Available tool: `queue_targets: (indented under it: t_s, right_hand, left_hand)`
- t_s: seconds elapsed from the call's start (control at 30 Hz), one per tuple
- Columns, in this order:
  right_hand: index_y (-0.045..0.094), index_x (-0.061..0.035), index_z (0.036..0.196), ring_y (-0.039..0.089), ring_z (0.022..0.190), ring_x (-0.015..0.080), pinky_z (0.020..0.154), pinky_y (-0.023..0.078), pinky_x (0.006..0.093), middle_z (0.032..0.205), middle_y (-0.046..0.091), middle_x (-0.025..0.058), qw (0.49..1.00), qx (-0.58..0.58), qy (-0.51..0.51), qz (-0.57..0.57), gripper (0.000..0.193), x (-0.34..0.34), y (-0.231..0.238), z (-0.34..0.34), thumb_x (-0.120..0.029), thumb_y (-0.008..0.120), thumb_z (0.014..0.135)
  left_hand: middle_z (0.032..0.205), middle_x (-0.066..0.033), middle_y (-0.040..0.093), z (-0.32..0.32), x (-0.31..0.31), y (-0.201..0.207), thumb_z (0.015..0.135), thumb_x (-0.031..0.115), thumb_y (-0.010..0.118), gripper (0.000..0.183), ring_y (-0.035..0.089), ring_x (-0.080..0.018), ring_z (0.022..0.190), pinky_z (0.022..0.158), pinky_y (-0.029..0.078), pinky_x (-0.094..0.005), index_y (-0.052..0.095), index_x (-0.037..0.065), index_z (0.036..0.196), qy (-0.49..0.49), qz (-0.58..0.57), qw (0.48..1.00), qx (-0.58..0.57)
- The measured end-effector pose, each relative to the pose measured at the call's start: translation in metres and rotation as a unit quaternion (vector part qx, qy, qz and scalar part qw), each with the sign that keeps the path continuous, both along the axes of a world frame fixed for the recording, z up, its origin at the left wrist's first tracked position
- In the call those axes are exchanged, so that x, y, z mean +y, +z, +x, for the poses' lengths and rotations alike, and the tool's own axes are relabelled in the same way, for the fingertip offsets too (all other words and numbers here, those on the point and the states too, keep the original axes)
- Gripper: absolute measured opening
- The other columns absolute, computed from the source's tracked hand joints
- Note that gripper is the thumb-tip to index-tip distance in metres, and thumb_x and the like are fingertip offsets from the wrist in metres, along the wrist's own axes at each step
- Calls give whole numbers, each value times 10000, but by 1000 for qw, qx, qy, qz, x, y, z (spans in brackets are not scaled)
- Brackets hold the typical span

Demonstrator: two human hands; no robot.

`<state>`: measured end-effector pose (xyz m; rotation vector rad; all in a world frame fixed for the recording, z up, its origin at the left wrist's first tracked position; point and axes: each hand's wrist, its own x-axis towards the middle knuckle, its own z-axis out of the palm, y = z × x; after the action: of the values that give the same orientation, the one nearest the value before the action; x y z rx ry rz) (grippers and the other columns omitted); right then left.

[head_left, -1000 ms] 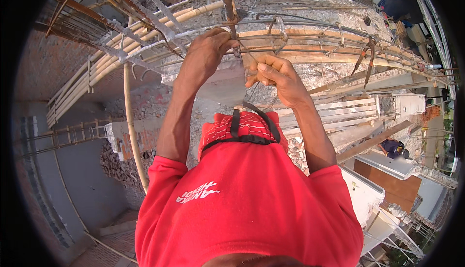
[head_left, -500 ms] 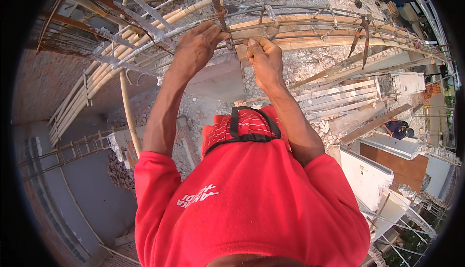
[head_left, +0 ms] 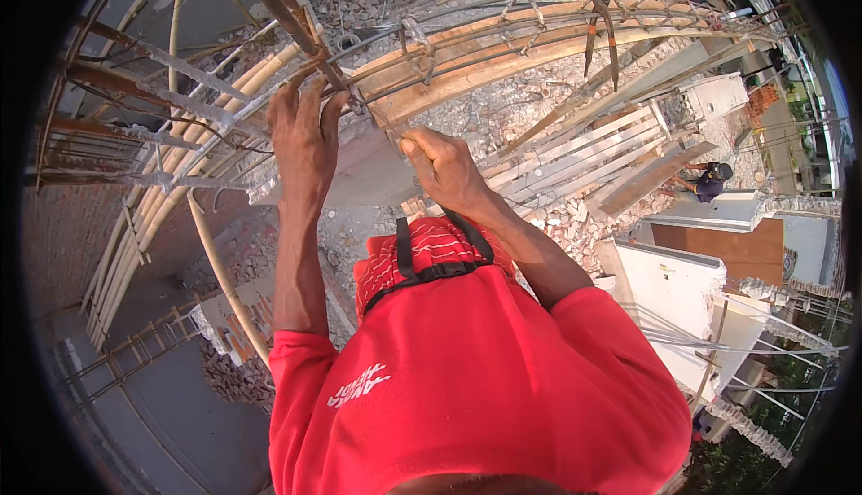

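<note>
My left hand has its fingers curled over a steel bar beside the rusty upright bar; its palm side is hidden. My right hand is closed in a pinch on a thin tie wire, which stretches from the bar joint near my left fingers. Long steel bars with bent stirrups run from that joint to the right, above a wooden formwork board. A pair of rusty pincers hangs on these bars, handles downward.
Bundled bamboo poles and a concrete-crusted steel cage stand at the left. Rubble covers the ground far below. Slatted timber and broken white wall slabs lie right, where another person is bent over.
My right hand has drawn away from the bar joint toward me, the wire now stretched between. My left hand has shifted left and lower, its fingers more spread. The whole view has turned slightly.
</note>
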<state>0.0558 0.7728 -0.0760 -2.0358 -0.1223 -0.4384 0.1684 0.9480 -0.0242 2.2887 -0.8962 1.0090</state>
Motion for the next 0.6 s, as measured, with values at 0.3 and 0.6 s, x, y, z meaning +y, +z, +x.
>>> queue_targets:
  t_s: [0.3,0.6]
  right_hand:
    - [622,11,1075,662,944,377,837,494,473,1067,682,187,946,-217,-143,-192,176,-49,0,-9,-140,626,985]
    - [614,-18,1163,624,1077,459,903,475,561,1106,657,287,877,85,-461,-108,365,-285,-23,14,-277,703,922]
  left_hand:
    - [776,-38,659,-69,-37,-51,1016,289,677,264,535,-65,542,495,432,-228,659,30,1065,-153,-375,748,525]
    - [1301,-211,602,-48,-49,-51,1094,399,468,533,585,-315,1267,1031,550,-433,448,-75,1336,-128,-427,717,535]
